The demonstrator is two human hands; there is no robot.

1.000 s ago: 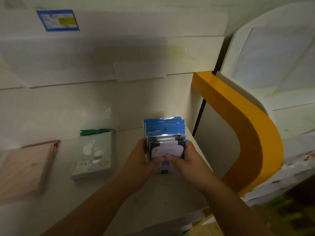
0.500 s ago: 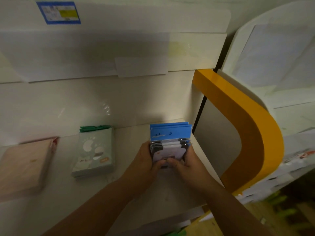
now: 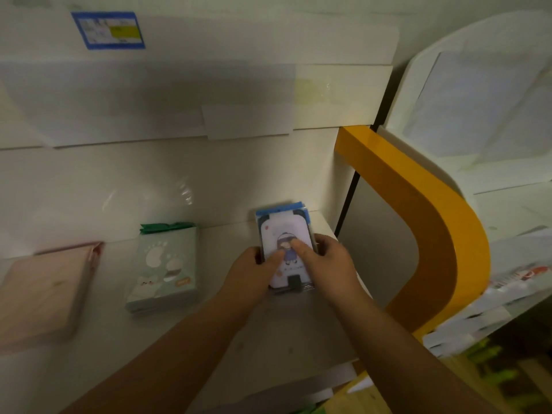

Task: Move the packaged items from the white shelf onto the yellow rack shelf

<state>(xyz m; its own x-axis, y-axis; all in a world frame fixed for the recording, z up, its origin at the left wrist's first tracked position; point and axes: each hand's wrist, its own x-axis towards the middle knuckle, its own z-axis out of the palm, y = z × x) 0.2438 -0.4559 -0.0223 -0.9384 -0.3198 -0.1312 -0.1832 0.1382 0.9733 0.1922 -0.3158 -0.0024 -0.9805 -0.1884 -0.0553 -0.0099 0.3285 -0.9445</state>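
A stack of blue-headed packaged items [image 3: 283,234] with a cartoon figure on the front lies tilted back at the right end of the white shelf [image 3: 209,324]. My left hand [image 3: 254,270] grips its left side, thumb on the face. My right hand [image 3: 325,258] grips its right side, thumb also on the face. A green paw-print pack [image 3: 164,267] and a pink pack [image 3: 41,291] lie to the left on the same shelf. The yellow rack [image 3: 433,219] curves down just to the right.
A white back panel with a blue and yellow label [image 3: 109,30] rises behind the shelf. Right of the yellow rack a white curved shelf unit [image 3: 478,115] holds wrapped goods [image 3: 522,282]. Green items [image 3: 484,366] sit blurred at the lower right.
The stack stood upright with its blue headers facing me; now it is tipped back so the cartoon face shows. Both hands stayed on it, thumbs moved onto the front.
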